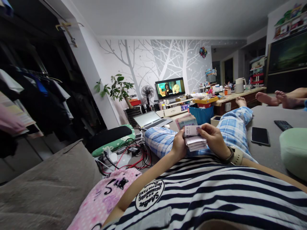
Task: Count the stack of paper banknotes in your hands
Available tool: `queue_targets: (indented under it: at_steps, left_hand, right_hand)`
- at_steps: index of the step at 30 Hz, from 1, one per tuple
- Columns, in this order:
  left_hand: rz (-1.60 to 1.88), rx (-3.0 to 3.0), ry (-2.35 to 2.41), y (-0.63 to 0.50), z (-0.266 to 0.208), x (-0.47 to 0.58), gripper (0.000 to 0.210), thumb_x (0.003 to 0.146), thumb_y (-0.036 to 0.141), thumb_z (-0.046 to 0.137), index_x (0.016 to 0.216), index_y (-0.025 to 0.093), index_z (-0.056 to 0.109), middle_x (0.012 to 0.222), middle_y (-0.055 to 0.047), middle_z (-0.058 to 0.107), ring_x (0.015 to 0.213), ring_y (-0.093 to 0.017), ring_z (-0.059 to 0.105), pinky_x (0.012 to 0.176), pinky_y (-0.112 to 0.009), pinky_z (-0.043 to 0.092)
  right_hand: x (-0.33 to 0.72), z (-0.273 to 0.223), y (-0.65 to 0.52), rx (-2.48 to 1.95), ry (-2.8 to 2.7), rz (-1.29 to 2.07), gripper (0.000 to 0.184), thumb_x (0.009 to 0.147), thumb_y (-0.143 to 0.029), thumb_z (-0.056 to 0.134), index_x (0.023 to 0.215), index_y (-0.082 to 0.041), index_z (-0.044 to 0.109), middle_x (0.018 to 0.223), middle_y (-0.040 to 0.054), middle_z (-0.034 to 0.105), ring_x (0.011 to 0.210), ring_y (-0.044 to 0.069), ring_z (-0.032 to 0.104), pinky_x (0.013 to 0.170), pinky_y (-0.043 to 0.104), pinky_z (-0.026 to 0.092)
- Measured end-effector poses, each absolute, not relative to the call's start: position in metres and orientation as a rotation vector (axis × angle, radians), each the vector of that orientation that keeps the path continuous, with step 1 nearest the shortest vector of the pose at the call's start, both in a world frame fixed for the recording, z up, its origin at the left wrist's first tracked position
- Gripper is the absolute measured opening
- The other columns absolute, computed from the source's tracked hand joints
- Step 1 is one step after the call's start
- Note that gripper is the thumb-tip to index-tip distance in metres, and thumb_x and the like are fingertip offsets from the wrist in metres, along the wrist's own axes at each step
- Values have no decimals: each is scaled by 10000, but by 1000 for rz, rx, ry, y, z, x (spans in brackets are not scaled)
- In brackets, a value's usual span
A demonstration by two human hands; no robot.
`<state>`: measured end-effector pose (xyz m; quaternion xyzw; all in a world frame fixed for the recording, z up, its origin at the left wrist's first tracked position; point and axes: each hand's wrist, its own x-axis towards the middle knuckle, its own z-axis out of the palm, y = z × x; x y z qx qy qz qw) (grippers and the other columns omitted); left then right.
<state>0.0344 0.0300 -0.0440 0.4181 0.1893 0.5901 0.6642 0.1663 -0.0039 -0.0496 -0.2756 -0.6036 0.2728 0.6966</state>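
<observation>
A thick stack of banknote-like paper slips [189, 123] is held over my lap. Its upper slips are coloured and patterned; the lower ones [195, 140] look white with print. My left hand [179, 142] grips the stack along its left side. With thumb and fingers closed, my right hand [213, 136] pinches the right edge of a white printed slip at the front of the stack. A bracelet and a pale watch [237, 156] are on my right wrist. Blue checked trousers [159, 139] cover my legs beneath the hands.
An open laptop [153, 120] stands beyond my left knee, near tangled cables [141, 156]. To the right lie a phone [260, 136] and a remote [283, 125]. Another person's bare feet [275, 98] rest at the far right. A television [169, 88] plays by the wall.
</observation>
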Motion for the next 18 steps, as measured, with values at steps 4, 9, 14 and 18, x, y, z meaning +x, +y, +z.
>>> queue_targets:
  at_steps: [4,9,14,18]
  left_hand:
    - [1330,955,437,29,-44,34,197,746,320,632,822,138,646,797,-71,720,863,-263,687,820,-368,528]
    - [1355,988,419,26,-41,35,147,738,270,605,802,142,638,751,-50,710,863,-246,687,829,-347,522]
    - [1317,932,458,24,-40,35,149,755,245,557,828,143,637,733,-48,708,852,-245,690,813,-355,531]
    - [1297,918,450,26,-41,34,155,774,263,559,816,139,642,768,-63,715,849,-248,691,811,-363,537]
  right_hand:
    - [168,-50,-3,-622,-1356,599,304,793,-456,663,706,-179,570,642,-25,475,593,112,406,543,246,339]
    - [168,-50,-3,-615,-1354,607,285,802,-440,659,715,-179,583,644,-26,474,605,115,413,554,246,343]
    - [168,-50,-4,-597,-1352,620,276,815,-434,646,721,-180,596,660,-19,505,616,118,430,565,245,360]
    - [168,-49,-6,-601,-1354,601,284,812,-440,645,712,-179,598,652,-16,506,614,119,431,567,247,367]
